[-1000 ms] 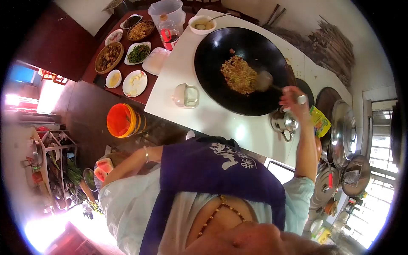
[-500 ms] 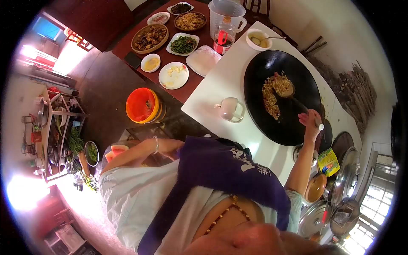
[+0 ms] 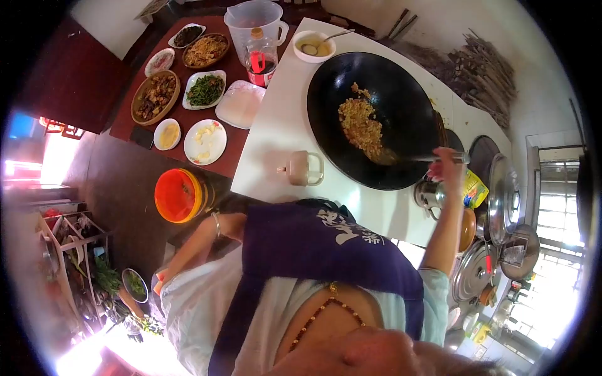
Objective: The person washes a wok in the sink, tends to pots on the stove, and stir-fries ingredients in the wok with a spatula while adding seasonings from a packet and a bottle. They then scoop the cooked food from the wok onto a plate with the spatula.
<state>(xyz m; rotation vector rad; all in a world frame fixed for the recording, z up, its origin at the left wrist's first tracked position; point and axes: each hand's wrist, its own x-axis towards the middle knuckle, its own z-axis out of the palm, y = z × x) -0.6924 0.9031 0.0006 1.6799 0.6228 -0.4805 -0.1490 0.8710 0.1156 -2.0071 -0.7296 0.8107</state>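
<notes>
My right hand (image 3: 445, 165) is closed around the handle of a long cooking spatula (image 3: 426, 158), whose blurred head reaches into the black wok (image 3: 401, 88). That head is at the near edge of a heap of small yellowish-brown food pieces (image 3: 360, 125), mixed with reddish bits. My left hand (image 3: 234, 227), below a bracelet, is at my side against the purple apron (image 3: 282, 241); its fingers are hidden. Left of the wok, a pale mug-like container (image 3: 305, 169) stands on the white counter (image 3: 269, 138).
A bowl with a spoon (image 3: 313, 47) sits behind the wok. Dishes of food, a bottle (image 3: 260, 57) and a clear jug (image 3: 254, 22) stand on the red table (image 3: 132, 119). An orange bucket (image 3: 179, 195) is on the floor. Metal lids (image 3: 473, 269) and a yellow packet (image 3: 475, 189) are at right.
The view has turned, shifting the wok and table leftward. The spatula head has come down to the near side of the food, which is now heaped closer together. My right hand still grips the handle.
</notes>
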